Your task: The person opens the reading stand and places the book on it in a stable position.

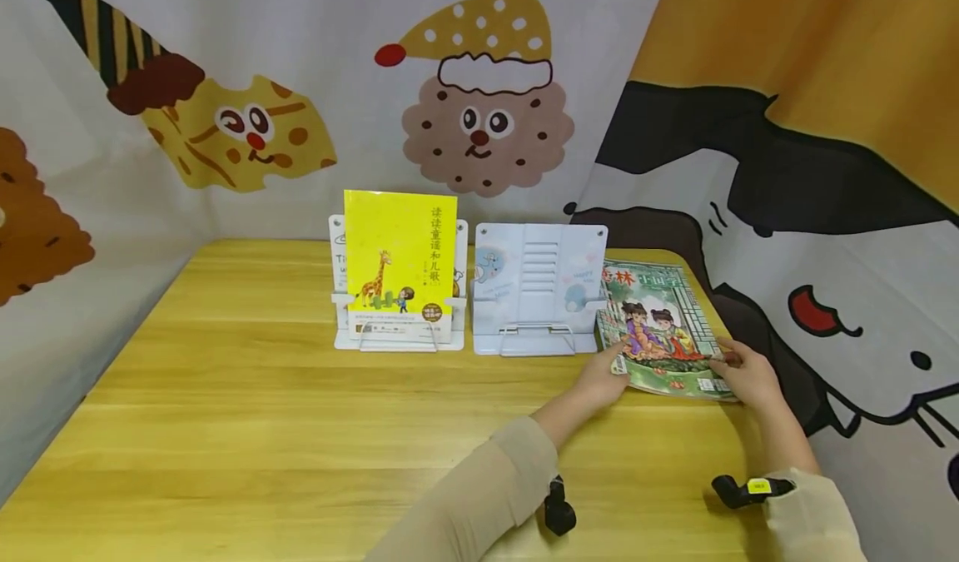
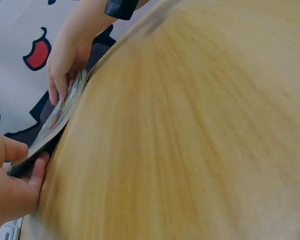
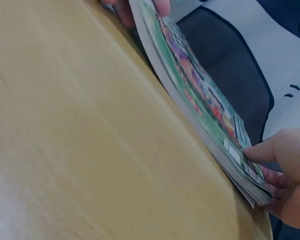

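Note:
A magazine (image 1: 667, 329) with a green illustrated cover lies at the table's right side, its cover facing up. My left hand (image 1: 605, 375) pinches its near left corner, thumb above and fingers beneath, as the left wrist view shows. At the right edge, my right hand (image 1: 752, 376) grips the magazine with the thumb on the cover and fingers curled below. In the right wrist view the thick stack of pages (image 3: 235, 175) fans slightly at the near right corner. The near left corner is lifted off the table.
A white book stand (image 1: 539, 287) stands bare just left of the magazine, overlapping its edge in the head view. Left of it, a second stand (image 1: 340, 320) bears a yellow book (image 1: 397, 254) with a giraffe. A printed curtain (image 1: 479, 129) hangs behind the wooden table (image 1: 262, 429).

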`<state>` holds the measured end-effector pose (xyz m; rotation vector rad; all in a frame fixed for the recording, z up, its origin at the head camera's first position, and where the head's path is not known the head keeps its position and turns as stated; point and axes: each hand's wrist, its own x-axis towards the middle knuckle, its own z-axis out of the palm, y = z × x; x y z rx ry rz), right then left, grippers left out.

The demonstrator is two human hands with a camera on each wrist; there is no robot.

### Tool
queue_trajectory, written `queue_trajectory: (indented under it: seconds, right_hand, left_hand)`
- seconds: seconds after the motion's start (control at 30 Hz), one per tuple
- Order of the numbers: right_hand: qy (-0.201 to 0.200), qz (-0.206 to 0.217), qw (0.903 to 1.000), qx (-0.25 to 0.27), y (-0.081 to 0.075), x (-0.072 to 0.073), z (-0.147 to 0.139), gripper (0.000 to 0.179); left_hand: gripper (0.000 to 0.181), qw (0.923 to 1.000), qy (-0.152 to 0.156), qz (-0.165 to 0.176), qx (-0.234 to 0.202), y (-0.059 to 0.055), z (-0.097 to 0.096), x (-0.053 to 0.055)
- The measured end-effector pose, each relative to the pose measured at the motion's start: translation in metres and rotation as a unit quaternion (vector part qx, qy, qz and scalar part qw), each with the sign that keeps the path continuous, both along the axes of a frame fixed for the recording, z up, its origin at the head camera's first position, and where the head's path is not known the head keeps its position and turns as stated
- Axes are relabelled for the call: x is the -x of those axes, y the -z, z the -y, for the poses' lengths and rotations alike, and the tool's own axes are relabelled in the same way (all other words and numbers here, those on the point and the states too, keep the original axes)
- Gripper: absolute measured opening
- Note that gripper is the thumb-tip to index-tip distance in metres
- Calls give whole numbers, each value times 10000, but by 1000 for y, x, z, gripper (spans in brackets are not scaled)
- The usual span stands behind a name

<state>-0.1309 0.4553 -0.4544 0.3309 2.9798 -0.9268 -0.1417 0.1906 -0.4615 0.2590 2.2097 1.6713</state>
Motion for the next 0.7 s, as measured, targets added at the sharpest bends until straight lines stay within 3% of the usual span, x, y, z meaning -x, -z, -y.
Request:
queue_trajectory:
  seconds: [0.07, 0.17, 0.27, 0.47, 0.7]
  right_hand:
    - [57, 28, 10000, 62, -2, 1, 4, 55]
    - [124, 121, 9996, 229, -5, 2, 7, 56]
    - [171, 280, 9984, 459, -7, 2, 10, 60]
    - [324, 586, 9920, 1066, -4, -1, 8, 67]
    - [281, 358, 9907, 1282, 7, -7, -3, 65]
  left_hand:
    - [68, 9991, -128, 224, -350, 2, 1, 1]
    - [73, 9918, -313, 650, -1058, 3, 3, 2]
    - [74, 9861, -373, 890, -1353, 4, 5, 2]
    - [76, 9887, -285, 925, -1142, 3, 5, -1]
    - [77, 9924, 22, 651, -1043, 3, 9, -4]
